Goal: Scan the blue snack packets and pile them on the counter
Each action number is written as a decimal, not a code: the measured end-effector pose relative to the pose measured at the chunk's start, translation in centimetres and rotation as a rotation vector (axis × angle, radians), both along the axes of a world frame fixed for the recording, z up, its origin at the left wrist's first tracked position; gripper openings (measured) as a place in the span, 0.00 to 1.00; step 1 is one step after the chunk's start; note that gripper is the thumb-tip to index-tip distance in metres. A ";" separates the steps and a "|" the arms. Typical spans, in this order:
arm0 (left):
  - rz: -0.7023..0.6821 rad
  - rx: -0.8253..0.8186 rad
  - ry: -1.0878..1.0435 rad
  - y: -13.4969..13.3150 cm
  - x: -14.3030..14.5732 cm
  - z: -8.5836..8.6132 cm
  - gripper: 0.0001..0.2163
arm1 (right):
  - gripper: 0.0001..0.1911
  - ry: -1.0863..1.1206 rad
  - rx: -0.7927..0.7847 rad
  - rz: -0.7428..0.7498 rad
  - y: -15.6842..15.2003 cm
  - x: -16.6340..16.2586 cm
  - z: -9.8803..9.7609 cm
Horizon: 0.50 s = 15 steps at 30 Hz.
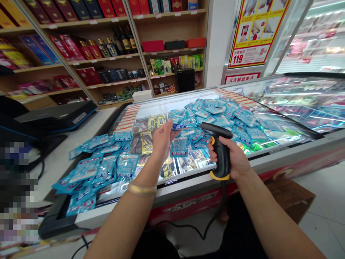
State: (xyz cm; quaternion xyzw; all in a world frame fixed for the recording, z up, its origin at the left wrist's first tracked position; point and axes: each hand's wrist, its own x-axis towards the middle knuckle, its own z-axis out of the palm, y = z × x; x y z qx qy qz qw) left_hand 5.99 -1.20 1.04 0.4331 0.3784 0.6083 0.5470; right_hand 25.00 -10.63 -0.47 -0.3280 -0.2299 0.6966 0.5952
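Note:
My left hand (162, 138) is closed on a small blue packet (179, 145) and holds it up over the glass lid of a chest freezer (188, 172). A gold bangle sits on that wrist. My right hand (234, 158) grips a black and yellow barcode scanner (219, 151), whose head points left toward the held packet. A large heap of the same blue packets (226, 115) lies on the glass behind the scanner. A second spread of blue packets (97, 169) lies on the lid at the left.
The scanner's black cable (205, 230) hangs to the floor. A dark register unit (54, 115) stands on the white counter at left. Wooden shelves (107, 57) of boxed goods fill the back wall. A cardboard box (291, 194) sits on the floor at right.

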 end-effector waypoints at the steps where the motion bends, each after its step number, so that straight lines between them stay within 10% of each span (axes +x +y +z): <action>1: -0.014 0.004 0.024 -0.1 0.1 0.0 0.17 | 0.14 -0.005 0.009 0.006 0.0 0.0 0.0; 15: -0.077 -0.099 0.172 -0.5 -0.1 -0.6 0.24 | 0.14 -0.017 0.029 -0.016 0.0 -0.1 -0.1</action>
